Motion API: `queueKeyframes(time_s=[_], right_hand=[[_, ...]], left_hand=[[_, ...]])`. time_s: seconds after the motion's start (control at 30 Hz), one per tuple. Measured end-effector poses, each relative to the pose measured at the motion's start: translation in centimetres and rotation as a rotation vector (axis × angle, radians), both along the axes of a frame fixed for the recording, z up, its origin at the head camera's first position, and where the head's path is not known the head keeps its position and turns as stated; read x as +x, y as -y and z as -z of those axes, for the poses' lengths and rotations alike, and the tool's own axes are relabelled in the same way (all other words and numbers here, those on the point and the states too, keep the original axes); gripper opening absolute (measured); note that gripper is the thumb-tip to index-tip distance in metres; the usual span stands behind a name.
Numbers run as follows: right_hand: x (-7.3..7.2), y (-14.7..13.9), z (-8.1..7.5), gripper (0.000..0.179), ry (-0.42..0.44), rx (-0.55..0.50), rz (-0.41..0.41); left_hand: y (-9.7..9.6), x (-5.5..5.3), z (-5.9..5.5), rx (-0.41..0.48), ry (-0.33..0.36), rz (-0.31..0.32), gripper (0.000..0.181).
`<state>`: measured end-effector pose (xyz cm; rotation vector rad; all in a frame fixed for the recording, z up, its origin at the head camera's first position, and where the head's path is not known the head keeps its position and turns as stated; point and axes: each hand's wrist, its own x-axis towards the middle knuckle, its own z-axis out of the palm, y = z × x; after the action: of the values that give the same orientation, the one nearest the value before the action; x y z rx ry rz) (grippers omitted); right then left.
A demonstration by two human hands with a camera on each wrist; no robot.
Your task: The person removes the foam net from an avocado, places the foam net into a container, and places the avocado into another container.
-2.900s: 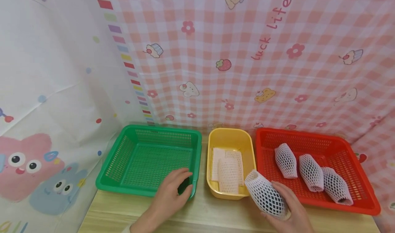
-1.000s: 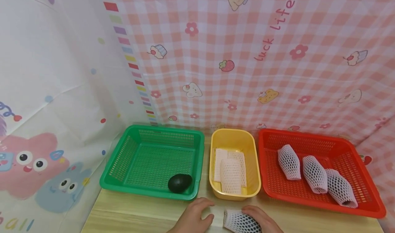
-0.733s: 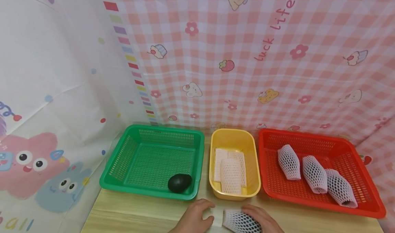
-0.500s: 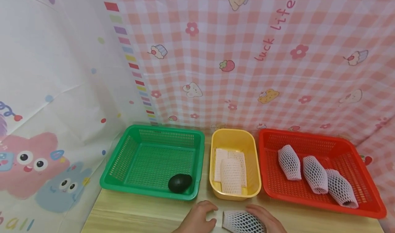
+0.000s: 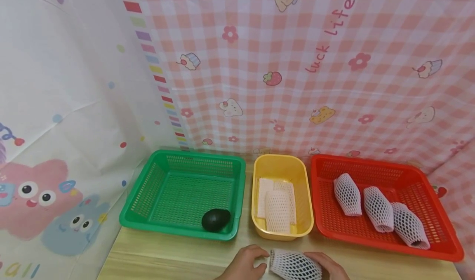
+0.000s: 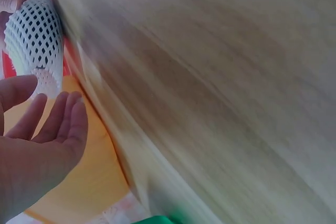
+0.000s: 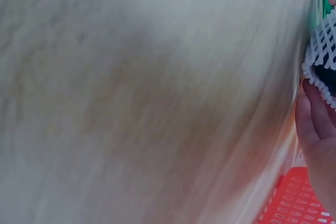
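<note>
At the table's front edge lies a white foam net sleeve with a dark avocado inside it. My right hand holds its right end. The right wrist view shows the fingertips at the sleeve's open rim, where the dark avocado shows. My left hand is by the sleeve's other end, holding nothing; in the left wrist view its loosely bent fingers stand just apart from the netting. A bare dark avocado sits in the front right corner of the green basket.
Behind my hands a yellow bin holds several flat foam sleeves. The red basket at right contains three netted avocados. A pink checked cloth hangs close behind the containers.
The bare avocado has come to lie in the green basket, from which my left hand withdrew. My right hand brought the netted avocado down to the front; both hands then shifted slightly right.
</note>
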<state>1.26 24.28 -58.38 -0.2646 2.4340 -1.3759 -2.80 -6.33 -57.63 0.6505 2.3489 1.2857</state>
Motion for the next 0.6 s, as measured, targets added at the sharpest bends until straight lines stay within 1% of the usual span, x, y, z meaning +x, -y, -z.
queueKeyframes(time_s=[0.1,0.17,0.27,0.33,0.4,0.5,0.6], right_hand=[[0.26,-0.12,0.37,0.058,-0.041,-0.054,0.005],[0.36,-0.18,0.63,0.055,-0.073,-0.075,0.002],[0.42,-0.26,0.82,0.052,-0.081,-0.101,0.004],[0.41,-0.32,0.79,0.049,-0.054,-0.121,-0.002],[0.38,-0.37,0.73,0.047,-0.003,-0.146,-0.005],[0.27,-0.41,0.71,0.045,0.057,-0.21,-0.009],[0.17,-0.5,0.91,0.042,0.049,-0.278,-0.034]], left_hand=[[-0.24,0.04,0.06,0.03,-0.015,-0.001,0.017],[-0.33,0.1,0.07,0.051,-0.05,-0.001,0.016],[-0.45,0.17,0.09,0.078,-0.11,-0.003,0.017],[-0.53,0.22,0.08,0.088,-0.132,-0.006,0.017],[-0.62,0.24,0.12,0.095,-0.126,-0.011,0.017],[-0.75,0.24,0.2,0.108,-0.087,-0.013,0.015],[-0.88,0.16,0.42,0.122,-0.07,-0.007,0.014]])
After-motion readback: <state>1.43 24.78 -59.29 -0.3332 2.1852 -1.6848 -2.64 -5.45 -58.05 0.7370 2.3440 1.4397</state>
